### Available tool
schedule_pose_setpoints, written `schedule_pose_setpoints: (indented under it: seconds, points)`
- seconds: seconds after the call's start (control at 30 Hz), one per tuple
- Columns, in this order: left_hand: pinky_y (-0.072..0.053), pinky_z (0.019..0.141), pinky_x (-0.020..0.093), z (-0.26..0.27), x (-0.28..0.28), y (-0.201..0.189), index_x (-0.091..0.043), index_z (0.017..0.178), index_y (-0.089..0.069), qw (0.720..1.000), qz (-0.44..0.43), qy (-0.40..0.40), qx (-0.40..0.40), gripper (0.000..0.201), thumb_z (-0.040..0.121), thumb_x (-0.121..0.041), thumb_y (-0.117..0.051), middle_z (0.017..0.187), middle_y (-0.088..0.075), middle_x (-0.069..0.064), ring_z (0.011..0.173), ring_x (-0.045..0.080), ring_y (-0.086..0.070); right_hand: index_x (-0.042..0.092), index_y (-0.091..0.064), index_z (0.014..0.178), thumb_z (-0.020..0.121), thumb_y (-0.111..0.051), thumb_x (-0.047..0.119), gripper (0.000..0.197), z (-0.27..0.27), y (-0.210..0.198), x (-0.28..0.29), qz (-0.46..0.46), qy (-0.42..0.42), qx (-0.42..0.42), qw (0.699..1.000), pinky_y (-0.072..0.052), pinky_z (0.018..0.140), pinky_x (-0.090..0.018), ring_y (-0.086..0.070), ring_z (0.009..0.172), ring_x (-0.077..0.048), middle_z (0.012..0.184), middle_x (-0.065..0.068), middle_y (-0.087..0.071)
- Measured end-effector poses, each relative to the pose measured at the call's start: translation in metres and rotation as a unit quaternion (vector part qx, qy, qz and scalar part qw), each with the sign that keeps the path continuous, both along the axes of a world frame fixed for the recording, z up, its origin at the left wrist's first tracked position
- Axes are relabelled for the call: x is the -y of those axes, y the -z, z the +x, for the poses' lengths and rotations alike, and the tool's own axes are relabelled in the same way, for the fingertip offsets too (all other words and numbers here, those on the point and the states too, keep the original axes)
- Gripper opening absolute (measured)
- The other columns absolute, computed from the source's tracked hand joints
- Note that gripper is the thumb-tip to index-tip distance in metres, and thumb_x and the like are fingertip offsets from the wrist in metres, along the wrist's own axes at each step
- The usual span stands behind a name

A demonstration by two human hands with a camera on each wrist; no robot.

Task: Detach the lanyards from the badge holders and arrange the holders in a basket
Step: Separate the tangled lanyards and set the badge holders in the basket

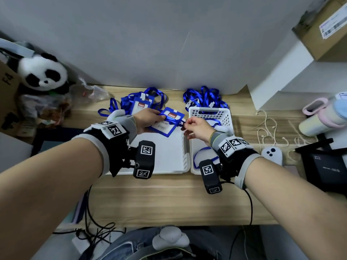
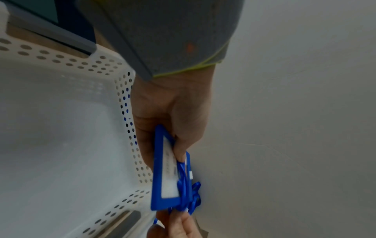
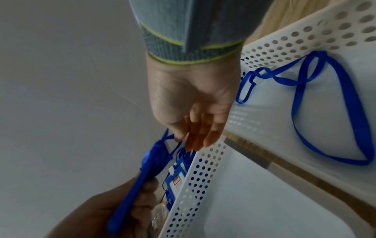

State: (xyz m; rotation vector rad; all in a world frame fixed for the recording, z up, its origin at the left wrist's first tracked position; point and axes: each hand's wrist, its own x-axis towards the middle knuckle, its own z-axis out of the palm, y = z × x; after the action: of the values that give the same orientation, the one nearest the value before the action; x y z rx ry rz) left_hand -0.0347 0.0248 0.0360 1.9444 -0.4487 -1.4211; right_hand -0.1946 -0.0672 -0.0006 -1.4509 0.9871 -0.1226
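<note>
My left hand point(image 1: 156, 119) grips a blue badge holder point(image 1: 168, 122) by its side, held above the far edge of the left white basket point(image 1: 185, 158). In the left wrist view the thumb presses on the holder point(image 2: 165, 177) face. My right hand point(image 1: 185, 125) pinches the blue lanyard point(image 1: 180, 123) at the holder's corner; the right wrist view shows the holder point(image 3: 132, 190) edge-on and my thumb and fingers point(image 3: 193, 138) on the strap. More holders with lanyards point(image 1: 141, 103) lie behind the left basket. One loose lanyard point(image 3: 325, 112) lies in the right basket point(image 1: 206, 109).
A heap of blue lanyards point(image 1: 205, 97) sits behind the right basket. A panda plush point(image 1: 43, 74) and bags stand at the left. On the right lie cream cords point(image 1: 268, 132), a white controller point(image 1: 272, 153), a tumbler point(image 1: 319, 119) and a black device point(image 1: 323, 166). A white wall backs the desk.
</note>
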Motion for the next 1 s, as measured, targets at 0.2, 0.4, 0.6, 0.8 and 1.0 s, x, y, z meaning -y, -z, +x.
schedule_pose_setpoints:
  seconds: [0.2, 0.4, 0.6, 0.8, 1.0]
  points:
    - [-0.055, 0.070, 0.024, 0.002, -0.006, -0.010, -0.020, 0.124, -0.056, 0.991, -0.007, 0.114, -0.065, 0.032, 0.092, -0.016, -0.056, 0.101, -0.065, 0.004, 0.080, 0.012, -0.060, 0.009, -0.047, 0.103, 0.098, -0.030, 0.003, 0.018, 0.001, -0.007, 0.011, 0.061, 0.124, -0.015, 0.990, -0.047, 0.041, -0.018, -0.056, 0.049, -0.011, 0.074, -0.003, -0.055]
    - [-0.058, 0.073, 0.030, 0.015, -0.017, -0.004, -0.022, 0.128, -0.049, 0.986, 0.046, 0.162, 0.021, 0.047, 0.085, -0.014, -0.067, 0.107, -0.064, 0.005, 0.085, 0.017, -0.066, 0.010, -0.045, 0.085, 0.100, -0.035, 0.011, 0.019, 0.003, -0.016, 0.024, 0.191, 0.234, 0.133, 0.944, -0.053, 0.045, -0.022, -0.066, 0.048, -0.014, 0.056, -0.002, -0.065]
    - [-0.052, 0.087, 0.038, 0.035, -0.023, -0.001, -0.013, 0.128, -0.050, 0.996, 0.036, 0.039, 0.077, 0.039, 0.091, -0.001, -0.050, 0.120, -0.056, 0.011, 0.112, 0.027, -0.057, 0.015, -0.042, 0.068, 0.098, -0.038, 0.018, 0.030, 0.009, -0.023, 0.021, 0.150, 0.101, -0.029, 0.983, -0.038, 0.042, -0.018, -0.038, 0.036, -0.010, 0.042, 0.003, -0.037]
    - [-0.053, 0.070, 0.028, 0.050, -0.022, -0.013, -0.021, 0.118, -0.060, 0.996, -0.063, 0.053, 0.046, 0.041, 0.090, 0.005, -0.043, 0.099, -0.064, 0.003, 0.082, 0.016, -0.061, 0.017, -0.054, 0.123, 0.097, -0.038, 0.019, 0.030, 0.035, -0.015, 0.007, 0.013, -0.001, -0.094, 0.996, -0.044, 0.086, -0.033, -0.048, 0.098, -0.015, 0.112, -0.003, -0.055]
    - [-0.053, 0.078, 0.026, 0.058, -0.019, -0.020, -0.020, 0.103, -0.070, 0.975, -0.051, 0.169, 0.133, 0.019, 0.087, -0.011, -0.064, 0.093, -0.066, 0.006, 0.081, 0.018, -0.060, 0.025, -0.068, 0.095, 0.095, -0.037, 0.051, 0.040, 0.059, -0.029, 0.004, 0.074, -0.047, -0.013, 0.996, -0.034, 0.084, -0.031, -0.055, 0.085, -0.010, 0.092, 0.003, -0.065]
